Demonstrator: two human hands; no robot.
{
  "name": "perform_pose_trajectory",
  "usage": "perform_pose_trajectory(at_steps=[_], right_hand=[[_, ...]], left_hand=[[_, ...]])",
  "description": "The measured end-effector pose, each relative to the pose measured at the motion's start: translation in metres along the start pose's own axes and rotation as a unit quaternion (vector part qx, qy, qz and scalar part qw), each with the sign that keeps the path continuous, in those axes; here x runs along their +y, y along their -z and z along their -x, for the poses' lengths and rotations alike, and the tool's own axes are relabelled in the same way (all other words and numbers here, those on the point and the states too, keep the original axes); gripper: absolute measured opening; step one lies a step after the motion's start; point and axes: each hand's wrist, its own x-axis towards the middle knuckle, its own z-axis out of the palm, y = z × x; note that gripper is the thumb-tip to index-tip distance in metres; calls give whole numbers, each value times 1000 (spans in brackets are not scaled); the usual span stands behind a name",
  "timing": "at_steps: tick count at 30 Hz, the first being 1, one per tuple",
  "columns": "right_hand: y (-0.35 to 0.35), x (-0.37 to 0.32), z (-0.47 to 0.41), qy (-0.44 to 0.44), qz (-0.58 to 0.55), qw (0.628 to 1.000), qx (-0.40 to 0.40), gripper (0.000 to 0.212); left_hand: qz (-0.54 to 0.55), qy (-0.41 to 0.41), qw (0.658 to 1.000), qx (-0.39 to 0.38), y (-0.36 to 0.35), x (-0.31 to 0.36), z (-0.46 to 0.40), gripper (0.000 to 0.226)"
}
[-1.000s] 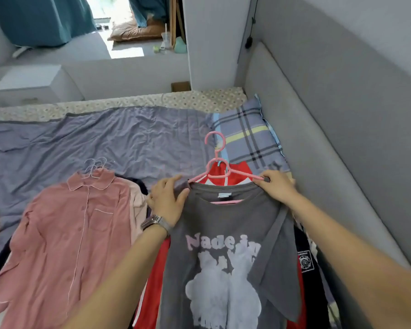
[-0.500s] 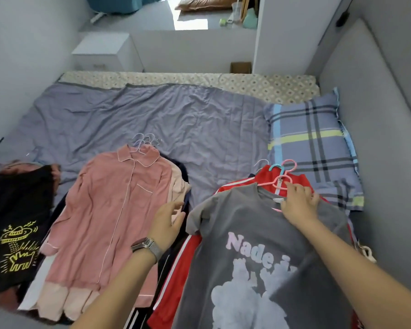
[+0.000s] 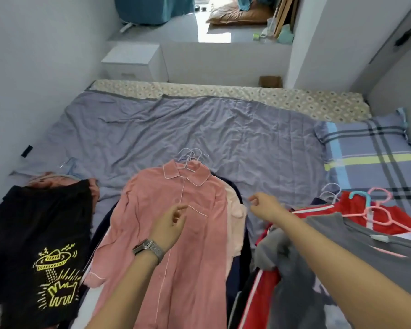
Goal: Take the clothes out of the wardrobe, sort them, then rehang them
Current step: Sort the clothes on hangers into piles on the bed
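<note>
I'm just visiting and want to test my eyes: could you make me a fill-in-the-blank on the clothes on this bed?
1. The pink pyjama shirt lies between the grey T-shirt and the ____ garment with the yellow drawing.
2. The plaid pillow lies on the bed's ____ side.
3. The wristwatch is on the ____ wrist.

Missing words: black; right; left

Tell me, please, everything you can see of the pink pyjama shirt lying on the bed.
The pink pyjama shirt lies flat, front up, on the grey-blue bedsheet, collar pointing away from the person. It looks like soft woven cotton, with a rounded collar, thin white piping, a buttoned front and a piped chest pocket. It is on a pale wire hanger, topping a pile with a paler pink and a dark garment under it. The left hand hovers over its chest; whether it touches is unclear.
</note>
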Motion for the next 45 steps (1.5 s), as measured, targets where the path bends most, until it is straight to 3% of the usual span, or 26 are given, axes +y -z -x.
perform_pose_trajectory(at_steps=[4, 8, 12, 16, 20, 22, 25, 26, 29, 33, 35, 37, 40, 43, 45], right_hand=[[-64, -26, -70, -26, 55, 997, -42, 59], [-114, -43, -139, -19, 107, 992, -57, 72], [-160, -7, -241, -13, 120, 993, -2, 80], [-144, -58, -240, -57, 127, 990, 30, 82], [-144, -73, -244, -121, 114, 986, -7, 117], [-150, -75, -248, -101, 73, 992, 14, 104], [-161, -86, -244, -65, -71, 991, 94, 50], [-164, -90, -238, -61, -107, 983, 133, 47], [-163, -98, -213, -25, -164, 960, 226, 56], [-142, -102, -146, 51, -176, 959, 218, 63], [-131, -91, -107, 51, -207, 959, 186, 67], [-120, -78, -68, 25, -258, 954, 152, 73], [-100, -62, -15, 19, -315, 939, 138, 69], [-84, -44, 31, 42, -302, 940, 156, 56], [-77, -28, 55, 83, -277, 941, 177, 35]], left_hand=[[-1, 32, 998, -49, 18, -66, -65, 34], [3, 33, 999, -24, 25, -124, -116, 39], [15, 43, 999, -21, 18, -166, -141, 40], [50, 50, 997, -13, 6, -189, -149, 38], [69, 53, 996, -7, -3, -204, -149, 36], [81, 53, 995, -1, -4, -210, -146, 34], [88, 50, 995, 16, -2, -215, -142, 29], [88, 46, 995, 28, -2, -216, -141, 28], [80, -7, 992, 100, 6, -209, -142, 26], [-19, -140, 974, 176, 33, -186, -151, 46], [-123, -153, 965, 172, 46, -169, -152, 53], [-198, -140, 963, 117, 53, -153, -149, 56], [-180, -144, 972, 51, 51, -131, -131, 49], [-128, -166, 975, 69, 45, -101, -93, 35], [-109, -147, 979, 85, 43, -82, -58, 36]])
